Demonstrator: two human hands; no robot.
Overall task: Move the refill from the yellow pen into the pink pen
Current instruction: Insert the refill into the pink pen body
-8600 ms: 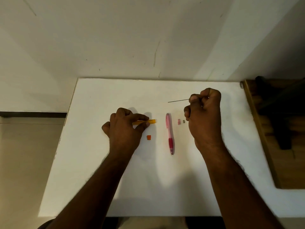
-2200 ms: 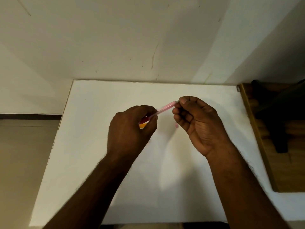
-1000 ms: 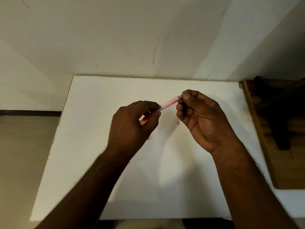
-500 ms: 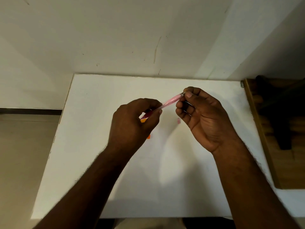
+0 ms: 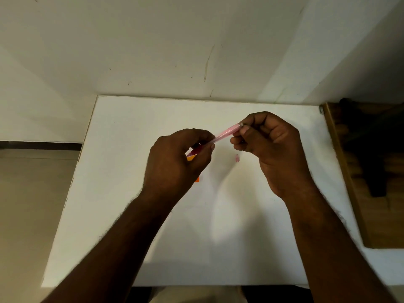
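My right fingertips point(image 5: 244, 128) pinched the top end of the pink pen point(image 5: 225, 133); my left hand point(image 5: 175, 162) clamped its red grip, holding it tilted above the table point(image 5: 131, 127). I couldn't see the refill, presumably inside. Pressing off-axis could snap it. A pink cap point(image 5: 237, 158) lay below; the yellow pen point(image 5: 190, 158) peeked out.

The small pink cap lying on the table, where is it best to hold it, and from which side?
Probably pinch the small pink cap across its short sides, coming from above with the right hand: it lies flat on the table, alone, directly under that hand.
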